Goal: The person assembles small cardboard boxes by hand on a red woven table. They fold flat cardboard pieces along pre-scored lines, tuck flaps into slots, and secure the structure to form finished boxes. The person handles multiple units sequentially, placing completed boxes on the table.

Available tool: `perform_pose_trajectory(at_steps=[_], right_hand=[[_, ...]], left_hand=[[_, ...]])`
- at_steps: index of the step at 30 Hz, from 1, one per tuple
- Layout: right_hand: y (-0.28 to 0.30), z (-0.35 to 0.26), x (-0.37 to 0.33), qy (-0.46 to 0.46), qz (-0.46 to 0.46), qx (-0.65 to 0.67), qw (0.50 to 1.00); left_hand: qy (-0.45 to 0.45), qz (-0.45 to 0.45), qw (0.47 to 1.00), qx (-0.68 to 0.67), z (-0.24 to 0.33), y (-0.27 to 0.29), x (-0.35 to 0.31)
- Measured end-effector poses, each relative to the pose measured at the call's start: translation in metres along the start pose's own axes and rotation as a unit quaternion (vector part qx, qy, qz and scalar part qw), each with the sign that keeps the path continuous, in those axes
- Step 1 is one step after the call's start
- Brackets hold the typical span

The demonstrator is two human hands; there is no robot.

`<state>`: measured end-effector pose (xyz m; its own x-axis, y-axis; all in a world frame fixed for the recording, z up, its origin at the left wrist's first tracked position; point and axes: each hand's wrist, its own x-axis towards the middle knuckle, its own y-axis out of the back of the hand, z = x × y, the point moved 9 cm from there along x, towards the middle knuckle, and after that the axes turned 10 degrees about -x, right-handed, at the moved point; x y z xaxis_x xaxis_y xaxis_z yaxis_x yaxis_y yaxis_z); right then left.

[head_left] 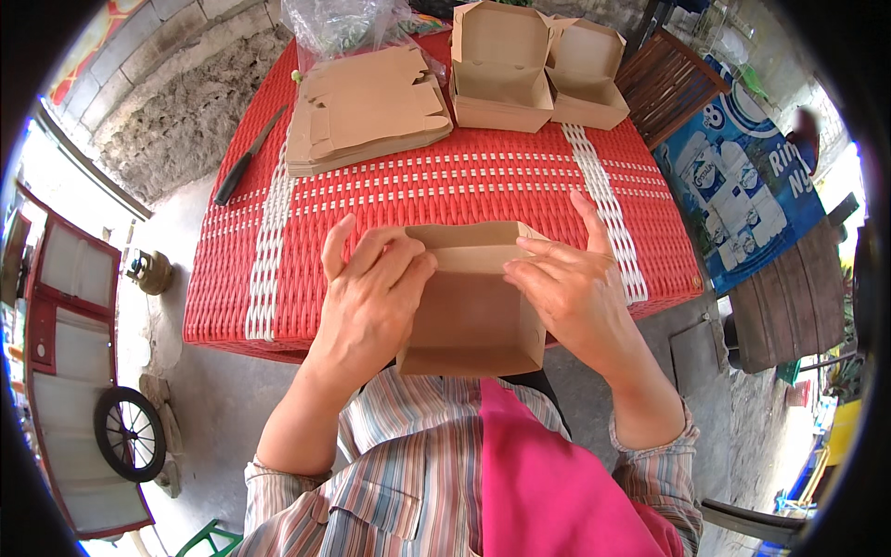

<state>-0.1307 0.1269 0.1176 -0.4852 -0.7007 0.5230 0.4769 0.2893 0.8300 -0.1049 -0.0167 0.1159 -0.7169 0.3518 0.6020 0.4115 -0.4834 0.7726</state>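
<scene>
Between my hands is a brown cardboard box, partly folded up, its inside facing me, at the near edge of the red woven table. My left hand is closed on the box's far left corner, thumb hidden behind the fingers. My right hand pinches the far right corner, its little finger raised. A stack of flat cardboard blanks lies beyond my left hand. Two folded boxes with raised lids, a larger box and a smaller box, stand at the back right.
A knife with a black handle lies at the table's left side. Clear plastic wrapping sits behind the stack. A blue printed banner and a wooden chair back are to the right. A spoked wheel stands at the lower left.
</scene>
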Motion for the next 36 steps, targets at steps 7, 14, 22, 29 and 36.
perform_pose_trajectory(at_steps=[7, 14, 22, 29, 36], right_hand=[[-0.008, 0.011, 0.006, -0.025, 0.048, 0.002, 0.999], [-0.007, 0.002, -0.001, -0.008, 0.068, 0.042, 0.997], [0.009, 0.061, -0.038, -0.29, 0.308, 0.257, 0.869], [-0.045, 0.052, -0.026, -0.358, 0.156, 0.623, 0.678], [-0.043, 0.034, -0.033, -0.324, 0.178, 0.694, 0.618]], left_hand=[[0.28, 0.146, 0.882, -0.349, -0.075, -0.019, -0.02], [0.463, 0.165, 0.618, -0.614, -0.09, -0.054, -0.044], [0.382, 0.198, 0.649, -0.627, -0.068, -0.043, -0.033], [0.173, 0.145, 0.894, -0.387, -0.021, -0.018, -0.022], [0.238, 0.201, 0.703, -0.639, -0.023, -0.028, -0.033]])
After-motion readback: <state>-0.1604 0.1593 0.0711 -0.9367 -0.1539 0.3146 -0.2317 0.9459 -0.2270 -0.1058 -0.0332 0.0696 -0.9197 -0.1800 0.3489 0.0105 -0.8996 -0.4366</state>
